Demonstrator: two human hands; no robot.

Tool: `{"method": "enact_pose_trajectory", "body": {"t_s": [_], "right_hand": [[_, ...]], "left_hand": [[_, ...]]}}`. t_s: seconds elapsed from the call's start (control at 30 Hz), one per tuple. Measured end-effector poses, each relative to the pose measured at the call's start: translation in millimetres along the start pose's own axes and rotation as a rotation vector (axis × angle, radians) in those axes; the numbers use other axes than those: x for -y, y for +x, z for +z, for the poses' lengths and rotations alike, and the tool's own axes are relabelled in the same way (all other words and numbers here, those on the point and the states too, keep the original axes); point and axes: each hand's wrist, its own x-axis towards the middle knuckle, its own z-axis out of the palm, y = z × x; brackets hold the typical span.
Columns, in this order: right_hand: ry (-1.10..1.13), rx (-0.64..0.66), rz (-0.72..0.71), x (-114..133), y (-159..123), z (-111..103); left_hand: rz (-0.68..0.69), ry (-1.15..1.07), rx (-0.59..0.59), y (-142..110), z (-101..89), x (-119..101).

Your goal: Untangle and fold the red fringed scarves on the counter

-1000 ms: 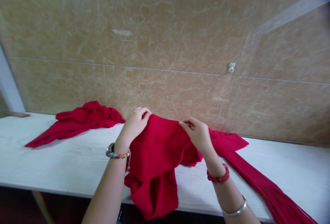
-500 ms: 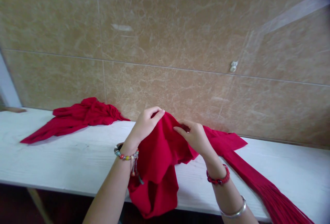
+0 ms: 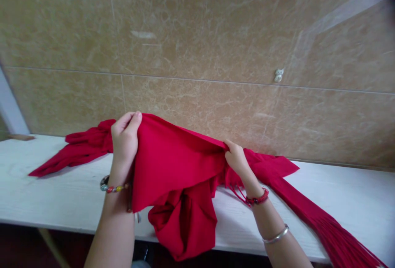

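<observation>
A red fringed scarf is stretched between my two hands above the white table. My left hand is closed on its upper left part, thumb on top. At the right, my right hand grips the scarf's upper edge, its fingers partly hidden by the cloth. A bunched fold of the scarf hangs over the table's front edge below. Red fabric with a long fringed end lies to the right; I cannot tell whether it is the same piece. Strands of fringe dangle near my right wrist.
Another crumpled red cloth lies at the back left, partly behind my left hand. The white table runs along a brown tiled wall. A small white cat-shaped piece is on the wall.
My left hand has moved left, away from my right hand, drawing the scarf out between them. My right hand has changed from a loose hold to a closed grip.
</observation>
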Motion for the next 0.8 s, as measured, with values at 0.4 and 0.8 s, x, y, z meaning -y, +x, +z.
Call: {"method": "enact_pose_trajectory", "body": {"t_s": [0.4,0.8], "right_hand": [[0.336,0.274,-0.009,18.3,-5.3,-17.3],[0.482,0.183,0.086,22.6,-6.5,-21.4]], "left_hand": [[0.098,0.227,1.084,-49.1,54.1,-1.8],[0.124,0.090,0.887,-54.0,64.6,-12.8]]}}
